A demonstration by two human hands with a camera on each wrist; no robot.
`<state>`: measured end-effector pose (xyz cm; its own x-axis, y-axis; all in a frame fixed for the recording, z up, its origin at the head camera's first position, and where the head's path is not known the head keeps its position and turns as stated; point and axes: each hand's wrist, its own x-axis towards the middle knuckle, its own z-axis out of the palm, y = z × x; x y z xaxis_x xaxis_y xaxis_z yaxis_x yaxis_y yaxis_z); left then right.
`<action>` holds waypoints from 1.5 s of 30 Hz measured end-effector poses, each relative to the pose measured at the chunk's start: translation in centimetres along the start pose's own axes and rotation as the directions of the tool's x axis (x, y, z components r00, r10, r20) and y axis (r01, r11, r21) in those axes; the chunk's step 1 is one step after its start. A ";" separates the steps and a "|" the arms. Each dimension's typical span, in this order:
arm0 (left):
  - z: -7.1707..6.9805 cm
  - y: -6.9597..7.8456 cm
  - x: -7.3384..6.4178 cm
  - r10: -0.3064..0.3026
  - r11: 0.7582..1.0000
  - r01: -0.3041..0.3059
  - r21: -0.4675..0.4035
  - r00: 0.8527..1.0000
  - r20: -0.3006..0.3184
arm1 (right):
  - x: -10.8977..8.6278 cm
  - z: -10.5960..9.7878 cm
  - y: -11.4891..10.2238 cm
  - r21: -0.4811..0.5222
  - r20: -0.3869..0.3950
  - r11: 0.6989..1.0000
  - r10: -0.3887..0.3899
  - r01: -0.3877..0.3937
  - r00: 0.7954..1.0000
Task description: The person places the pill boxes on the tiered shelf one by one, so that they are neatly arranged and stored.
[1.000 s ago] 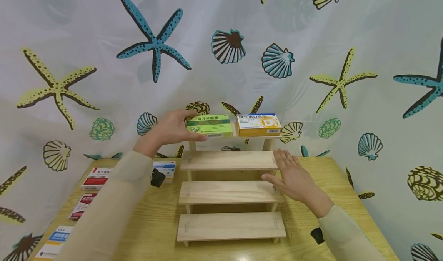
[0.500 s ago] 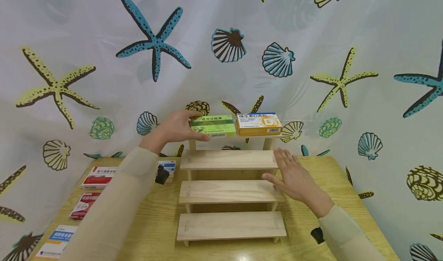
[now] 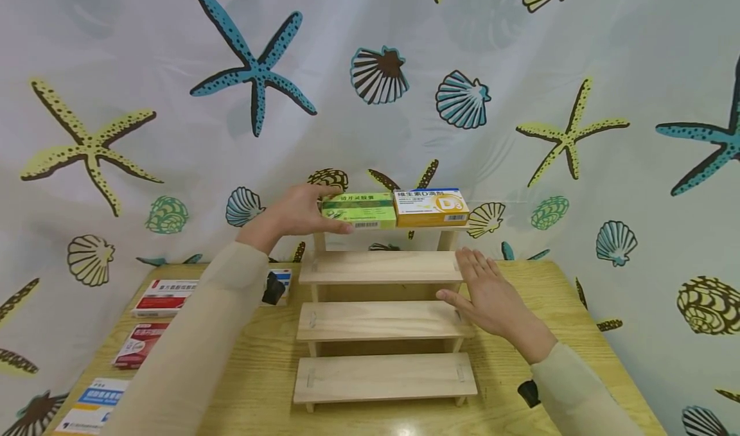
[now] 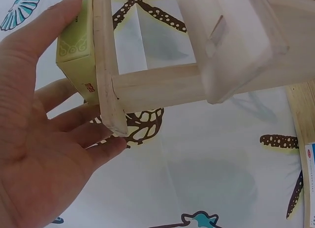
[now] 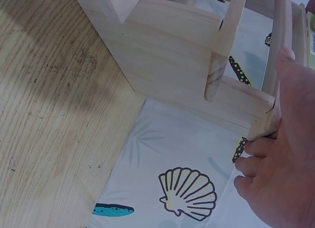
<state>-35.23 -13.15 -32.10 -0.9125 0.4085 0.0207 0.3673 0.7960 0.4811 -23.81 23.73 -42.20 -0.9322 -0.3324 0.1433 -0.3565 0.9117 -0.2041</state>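
Observation:
On the top tier of a pale wooden stepped rack, my left hand pinches a green medicine box by its left end. The thumb lies along the box's front and the fingers reach behind it; the left wrist view shows the box beside the thumb. A white and orange vitamin D box sits immediately to the right of the green one. My right hand rests against the right end of the second tier from the top, fingers straight, thumb in front of that board.
At the left of the wooden table lie a red and white box, a dark red box and a blue, white and yellow box. Another blue and white box is partly behind my left forearm. A patterned curtain hangs behind.
My left hand has slid the green box to the right along the top tier, closing the gap to the vitamin D box. My right hand has stayed in place.

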 end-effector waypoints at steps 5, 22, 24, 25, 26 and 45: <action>0.0 0.0 0.2 0.001 1.000 -0.001 -0.006 1.000 0.019 | 0.0 -0.1 -0.1 0.000 0.000 1.000 0.002 -0.002 1.000; -0.2 -0.1 0.1 0.010 1.000 -0.011 0.006 0.999 0.046 | -0.1 0.1 0.0 0.009 0.006 1.000 -0.002 0.002 1.000; -0.2 -0.2 0.0 0.013 1.000 -0.013 -0.004 0.999 0.043 | -0.1 0.1 0.0 0.011 0.008 1.000 -0.004 0.004 1.000; -0.3 -0.3 -0.1 0.018 1.000 -0.018 -0.008 0.999 0.039 | 0.0 0.1 0.0 0.012 0.008 1.000 -0.005 0.004 1.000; -0.4 -0.4 -0.2 0.025 1.000 -0.024 -0.010 0.999 0.034 | 0.0 0.1 0.0 0.013 0.009 1.000 -0.004 0.004 1.000; -2.2 -5.2 -7.0 -0.008 0.982 -0.051 -0.180 0.949 -0.317 | 0.0 0.0 -0.1 0.015 0.016 1.000 0.012 -0.012 1.000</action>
<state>-31.17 -21.13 -32.83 -0.9257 0.2393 0.2931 0.3752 0.6803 0.6296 -23.78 23.67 -42.16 -0.9373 -0.3250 0.1257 -0.3458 0.9120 -0.2207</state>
